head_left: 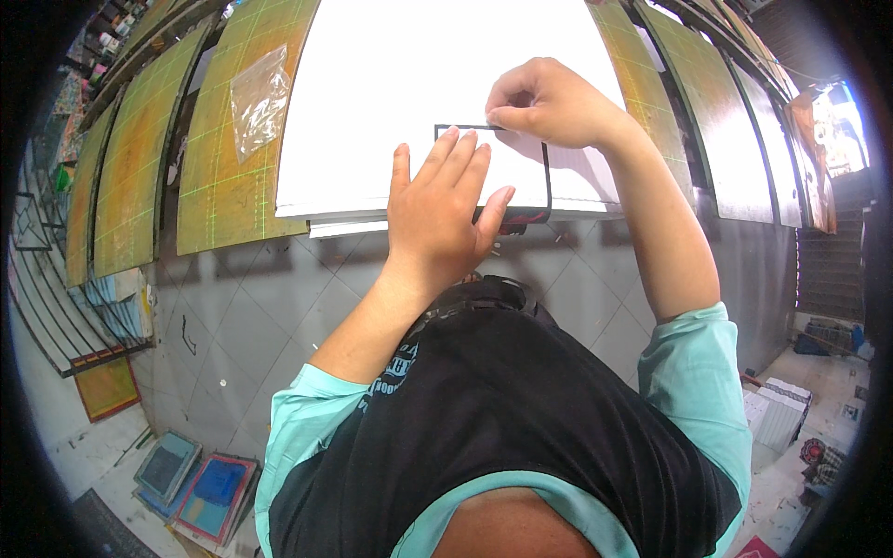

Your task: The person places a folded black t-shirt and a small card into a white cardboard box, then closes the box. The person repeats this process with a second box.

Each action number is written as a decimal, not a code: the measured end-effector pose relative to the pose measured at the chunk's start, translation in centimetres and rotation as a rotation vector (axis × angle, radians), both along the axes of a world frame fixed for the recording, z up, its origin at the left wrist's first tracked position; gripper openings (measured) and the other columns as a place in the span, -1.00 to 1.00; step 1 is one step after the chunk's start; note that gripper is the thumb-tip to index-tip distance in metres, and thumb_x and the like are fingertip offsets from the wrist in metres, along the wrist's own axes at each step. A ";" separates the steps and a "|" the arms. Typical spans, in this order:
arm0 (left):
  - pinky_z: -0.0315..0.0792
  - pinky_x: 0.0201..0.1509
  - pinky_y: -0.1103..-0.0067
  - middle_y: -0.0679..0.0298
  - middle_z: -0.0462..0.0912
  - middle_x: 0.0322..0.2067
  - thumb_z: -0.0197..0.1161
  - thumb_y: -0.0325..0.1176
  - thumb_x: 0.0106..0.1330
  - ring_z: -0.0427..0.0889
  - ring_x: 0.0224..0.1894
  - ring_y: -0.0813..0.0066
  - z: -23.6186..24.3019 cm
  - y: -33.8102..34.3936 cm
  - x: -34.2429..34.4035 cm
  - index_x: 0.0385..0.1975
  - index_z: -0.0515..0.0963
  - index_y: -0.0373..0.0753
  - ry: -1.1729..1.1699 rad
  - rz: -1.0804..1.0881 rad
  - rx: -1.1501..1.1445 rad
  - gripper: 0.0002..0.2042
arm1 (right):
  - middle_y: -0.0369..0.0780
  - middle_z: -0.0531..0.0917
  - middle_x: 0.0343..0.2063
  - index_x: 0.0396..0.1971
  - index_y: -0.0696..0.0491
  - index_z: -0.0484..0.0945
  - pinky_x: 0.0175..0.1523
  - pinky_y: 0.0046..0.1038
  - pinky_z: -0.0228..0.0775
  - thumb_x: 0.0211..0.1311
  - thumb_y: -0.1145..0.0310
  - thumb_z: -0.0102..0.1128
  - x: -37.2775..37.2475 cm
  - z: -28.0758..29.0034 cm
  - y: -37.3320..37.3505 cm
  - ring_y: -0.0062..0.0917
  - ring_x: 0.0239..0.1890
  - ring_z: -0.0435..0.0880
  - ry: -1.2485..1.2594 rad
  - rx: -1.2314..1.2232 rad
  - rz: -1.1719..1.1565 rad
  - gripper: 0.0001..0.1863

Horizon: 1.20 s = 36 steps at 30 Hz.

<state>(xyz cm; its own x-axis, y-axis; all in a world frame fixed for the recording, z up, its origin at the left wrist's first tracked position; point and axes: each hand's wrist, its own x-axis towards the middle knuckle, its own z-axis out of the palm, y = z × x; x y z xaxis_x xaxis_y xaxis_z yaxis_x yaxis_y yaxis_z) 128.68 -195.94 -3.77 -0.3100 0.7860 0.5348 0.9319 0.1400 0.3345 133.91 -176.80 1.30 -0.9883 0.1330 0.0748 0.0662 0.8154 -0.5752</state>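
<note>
A white rectangular piece with a black border [521, 177] lies on a stack of large white sheets [353, 102]. Its near edge reaches the front of the stack, where some dark material shows. My left hand [439, 195] rests flat on the piece's left part, fingers spread and pointing away from me. Over the far border, my right hand [549, 102] is closed, with thumb and forefinger brought together at the black edge. Whatever may be between those fingertips is too small to make out.
A clear plastic bag [260, 102] lies on a yellow-green board [209, 177] left of the stack. More such boards stand in rows on both sides. Screen frames [214, 498] sit at the lower left on the tiled floor [242, 325]. At the right lies a white bundle [779, 414].
</note>
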 end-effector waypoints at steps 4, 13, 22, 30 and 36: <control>0.12 0.13 0.05 0.07 0.50 -0.05 0.18 -0.20 0.16 0.41 0.09 0.16 0.1 0.0 0.0 -0.10 0.47 -0.31 0.001 0.000 -0.001 -0.62 | -0.22 0.59 -0.62 -0.50 0.20 0.59 -0.30 -0.54 0.37 0.02 0.39 0.14 -0.1 0.3 0.0 -0.58 -0.52 0.52 -0.030 0.003 0.017 -0.83; 0.15 0.09 0.08 0.08 0.50 -0.02 0.18 -0.21 0.16 0.41 0.10 0.13 0.1 -0.1 0.0 -0.09 0.48 -0.28 0.012 0.007 -0.002 -0.64 | -0.20 0.58 -0.65 -0.53 0.20 0.60 -0.34 -0.54 0.36 -0.04 0.37 0.17 -0.4 0.7 -0.5 -0.57 -0.55 0.51 -0.042 0.077 -0.017 -0.82; 0.11 0.15 0.05 0.05 0.50 -0.05 0.17 -0.19 0.16 0.41 0.10 0.16 0.0 0.0 0.0 -0.09 0.47 -0.32 0.012 0.003 0.004 -0.61 | -0.13 0.59 -0.66 -0.59 0.17 0.62 -0.37 -0.46 0.39 -0.13 0.37 0.18 -0.9 1.3 -0.7 -0.45 -0.56 0.56 -0.094 0.092 -0.051 -0.83; 0.17 0.10 0.13 0.10 0.51 -0.03 0.18 -0.21 0.15 0.42 0.09 0.14 0.0 0.0 0.1 -0.11 0.49 -0.27 0.012 0.012 0.015 -0.65 | -0.20 0.52 -0.77 -0.68 0.21 0.58 -0.53 -0.50 0.30 -0.25 0.36 0.31 -2.6 3.0 -2.0 -0.52 -0.71 0.45 -0.318 0.266 -0.191 -0.80; 0.13 0.15 0.06 0.09 0.50 -0.05 0.19 -0.19 0.13 0.41 0.10 0.19 0.0 -0.1 0.0 -0.11 0.48 -0.32 -0.038 0.005 -0.007 -0.61 | -0.23 0.51 -0.78 -0.73 0.19 0.58 -0.56 -0.55 0.22 -0.28 0.33 0.36 -3.3 3.8 -0.9 -0.57 -0.70 0.44 -0.456 0.138 -0.250 -0.78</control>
<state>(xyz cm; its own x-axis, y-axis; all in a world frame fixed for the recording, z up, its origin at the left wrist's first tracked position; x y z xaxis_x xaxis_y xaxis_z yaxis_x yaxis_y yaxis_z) 128.68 -196.01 -3.75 -0.3339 0.7879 0.5174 0.9179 0.1470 0.3685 130.59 -177.69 5.08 -0.8643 0.3874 -0.3209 0.4856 0.8089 -0.3314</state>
